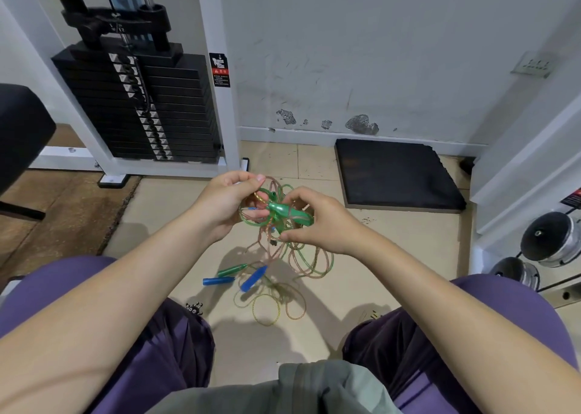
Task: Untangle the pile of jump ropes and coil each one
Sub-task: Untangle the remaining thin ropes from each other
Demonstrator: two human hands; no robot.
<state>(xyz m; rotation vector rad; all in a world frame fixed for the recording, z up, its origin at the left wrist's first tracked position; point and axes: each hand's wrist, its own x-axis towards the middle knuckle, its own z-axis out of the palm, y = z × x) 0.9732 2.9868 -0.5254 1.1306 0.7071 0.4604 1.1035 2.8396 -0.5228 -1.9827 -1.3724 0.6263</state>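
Two hands work above the floor (393, 250): our left hand (224, 203) and right hand (317, 222) both pinch the tangle of jump ropes (283, 225), fingers curled around its cords. Below it loops trail down to a green handle (232, 270) and two blue handles (218, 280).
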